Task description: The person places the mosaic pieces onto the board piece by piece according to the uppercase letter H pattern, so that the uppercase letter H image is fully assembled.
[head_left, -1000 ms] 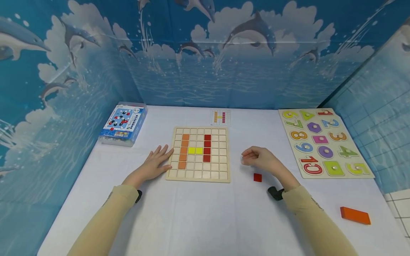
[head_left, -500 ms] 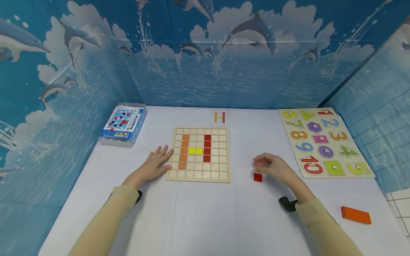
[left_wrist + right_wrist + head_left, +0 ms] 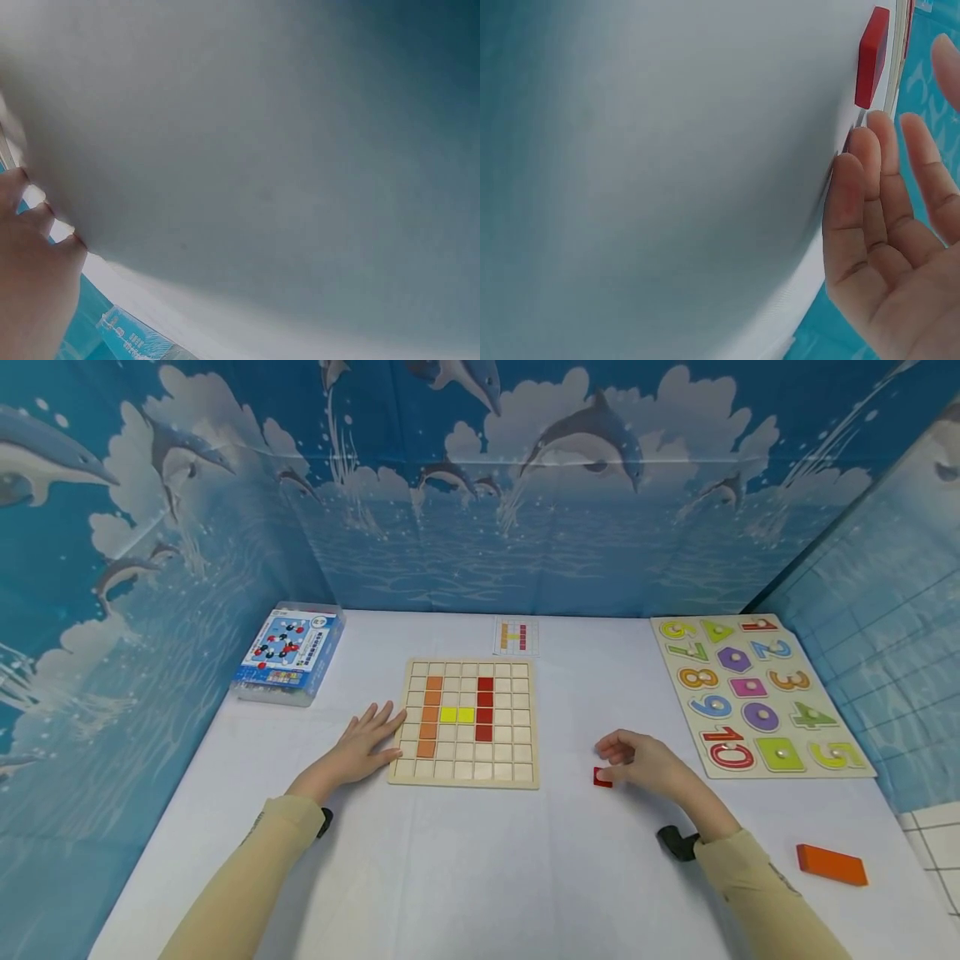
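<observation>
My left hand (image 3: 358, 748) lies spread on the white table, its fingertips at the left edge of a wooden grid board (image 3: 457, 772). A column of orange tiles (image 3: 429, 731), two yellow tiles (image 3: 457, 715) and a column of red tiles (image 3: 485, 697) sit in the board. To the right, my right hand (image 3: 647, 765) hovers low over the table with loosely bent fingers. Its thumb overlaps a loose red square tile (image 3: 871, 61) in the head view. From the right wrist, that tile shows just past the fingertips, with thumb and fingers apart. The left wrist view catches only part of the left hand.
A small pattern card (image 3: 516, 637) lies behind the board. A boxed set (image 3: 285, 652) stands at the back left. On the right are a number puzzle board (image 3: 757, 693) and an orange block (image 3: 832, 865). Dolphin-print curtains enclose the table.
My right hand has moved right and toward me, away from the board and down to the loose red tile. My left hand stays at the board's edge.
</observation>
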`<state>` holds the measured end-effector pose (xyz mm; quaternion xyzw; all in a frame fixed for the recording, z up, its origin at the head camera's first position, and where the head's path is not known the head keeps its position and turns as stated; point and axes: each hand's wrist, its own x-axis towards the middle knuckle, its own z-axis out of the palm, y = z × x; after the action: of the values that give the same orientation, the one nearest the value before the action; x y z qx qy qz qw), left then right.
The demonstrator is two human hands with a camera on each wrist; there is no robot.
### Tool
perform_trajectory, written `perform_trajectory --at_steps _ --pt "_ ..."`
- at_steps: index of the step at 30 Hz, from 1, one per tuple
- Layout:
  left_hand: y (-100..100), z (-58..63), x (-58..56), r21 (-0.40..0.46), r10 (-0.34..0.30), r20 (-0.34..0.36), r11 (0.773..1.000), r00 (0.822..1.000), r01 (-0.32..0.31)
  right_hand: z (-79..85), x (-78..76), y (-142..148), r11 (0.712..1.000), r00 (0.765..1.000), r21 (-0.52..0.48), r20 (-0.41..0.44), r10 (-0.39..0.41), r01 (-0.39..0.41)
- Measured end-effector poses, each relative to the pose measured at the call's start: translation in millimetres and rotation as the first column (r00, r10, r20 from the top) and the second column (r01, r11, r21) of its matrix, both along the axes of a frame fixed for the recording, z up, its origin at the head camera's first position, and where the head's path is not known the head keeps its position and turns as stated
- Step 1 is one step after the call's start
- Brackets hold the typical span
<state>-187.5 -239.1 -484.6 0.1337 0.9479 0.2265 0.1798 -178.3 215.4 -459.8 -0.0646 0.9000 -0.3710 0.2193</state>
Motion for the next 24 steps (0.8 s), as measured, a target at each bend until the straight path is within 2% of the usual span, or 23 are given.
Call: perform_trajectory --at_steps 9,17,24 --pt "0.5 -1.2 0.6 0.011 -0.011 -0.018 1.000 1.000 0.011 -3.5 3.4 -3.7 0.996 0.998 0.065 -0.008 0.069 -0.068" --pt "2.4 0.1 0.3 0.001 -0.015 -0.014 1.000 1.000 0.015 -3.3 3.5 -5.9 0.990 0.999 0.131 -0.002 0.050 -0.049" --pt "2.1 1.9 0.2 0.008 -0.011 -0.014 1.000 1.000 0.012 -3.2 3.5 -7.2 0.990 0.999 0.138 0.000 0.035 -0.035"
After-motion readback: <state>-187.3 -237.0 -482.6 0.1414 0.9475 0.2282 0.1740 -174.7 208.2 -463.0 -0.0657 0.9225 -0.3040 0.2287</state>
